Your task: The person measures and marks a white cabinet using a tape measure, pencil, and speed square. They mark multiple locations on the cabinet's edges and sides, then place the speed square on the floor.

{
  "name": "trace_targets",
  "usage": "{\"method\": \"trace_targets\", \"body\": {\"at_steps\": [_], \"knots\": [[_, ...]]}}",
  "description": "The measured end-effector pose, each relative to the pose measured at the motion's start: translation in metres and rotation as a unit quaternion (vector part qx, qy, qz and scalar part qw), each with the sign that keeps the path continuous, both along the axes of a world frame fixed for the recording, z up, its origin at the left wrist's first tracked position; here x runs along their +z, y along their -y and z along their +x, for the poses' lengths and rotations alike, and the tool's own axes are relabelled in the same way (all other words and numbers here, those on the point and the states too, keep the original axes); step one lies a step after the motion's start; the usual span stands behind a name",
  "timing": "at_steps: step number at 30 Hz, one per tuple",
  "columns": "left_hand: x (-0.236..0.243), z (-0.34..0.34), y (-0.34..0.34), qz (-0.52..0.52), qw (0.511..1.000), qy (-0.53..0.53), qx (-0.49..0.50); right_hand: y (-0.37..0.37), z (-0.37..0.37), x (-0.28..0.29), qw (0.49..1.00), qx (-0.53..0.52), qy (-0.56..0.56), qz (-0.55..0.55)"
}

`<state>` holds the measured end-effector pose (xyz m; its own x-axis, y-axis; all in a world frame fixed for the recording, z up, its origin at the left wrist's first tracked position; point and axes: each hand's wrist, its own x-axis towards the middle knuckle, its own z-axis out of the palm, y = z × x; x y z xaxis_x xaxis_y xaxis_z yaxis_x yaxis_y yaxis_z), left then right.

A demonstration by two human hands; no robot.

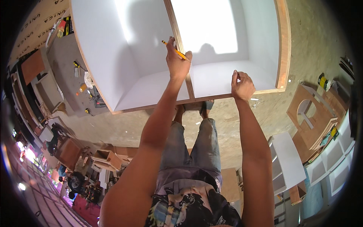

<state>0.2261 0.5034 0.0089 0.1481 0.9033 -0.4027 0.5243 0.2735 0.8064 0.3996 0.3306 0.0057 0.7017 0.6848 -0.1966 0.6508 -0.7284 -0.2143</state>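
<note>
A large cabinet box [223, 73] with white inner faces and bare plywood edges lies before me, its open side up. A plywood divider [174, 20] splits it into two compartments. My left hand [177, 68] is at the divider's edge, closed around a yellow pencil [182, 55] that slants across the fingers. Over the near edge of the right compartment, my right hand [243, 87] has its fingers curled toward the thumb. Whether anything small is pinched there I cannot make out.
Screwdriver [78, 66] and other tools lie on the floor left of the cabinet. A plywood panel with a round cutout [302, 109] stands at the right, near a white box [289, 160]. A wooden box [107, 159] and clutter are behind me on the left.
</note>
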Motion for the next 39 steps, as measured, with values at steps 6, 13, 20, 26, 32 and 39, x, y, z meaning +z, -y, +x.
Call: {"method": "trace_targets", "body": {"at_steps": [6, 13, 20, 26, 32, 39], "knots": [[-0.023, -0.011, 0.001, 0.055, 0.998, 0.022, -0.025, -0.001, -0.001, 0.004, 1.000, 0.000, -0.013, -0.012], [-0.022, -0.008, 0.001, 0.043, 0.998, 0.047, -0.007, 0.001, 0.002, 0.003, 1.000, -0.002, -0.015, -0.020], [-0.016, -0.011, 0.002, 0.016, 0.998, 0.043, 0.038, -0.001, -0.001, 0.003, 1.000, 0.006, -0.011, 0.002], [0.024, -0.062, 0.047, 0.128, 0.983, 0.093, 0.098, 0.009, -0.001, -0.002, 1.000, 0.000, -0.008, -0.001], [0.111, -0.181, 0.189, 0.058, 0.970, 0.224, 0.070, 0.010, -0.003, -0.003, 0.998, 0.052, 0.042, -0.020], [0.070, -0.309, 0.445, -0.194, 0.970, -0.108, 0.097, 0.009, -0.006, -0.004, 0.989, 0.087, 0.044, -0.109]]}}
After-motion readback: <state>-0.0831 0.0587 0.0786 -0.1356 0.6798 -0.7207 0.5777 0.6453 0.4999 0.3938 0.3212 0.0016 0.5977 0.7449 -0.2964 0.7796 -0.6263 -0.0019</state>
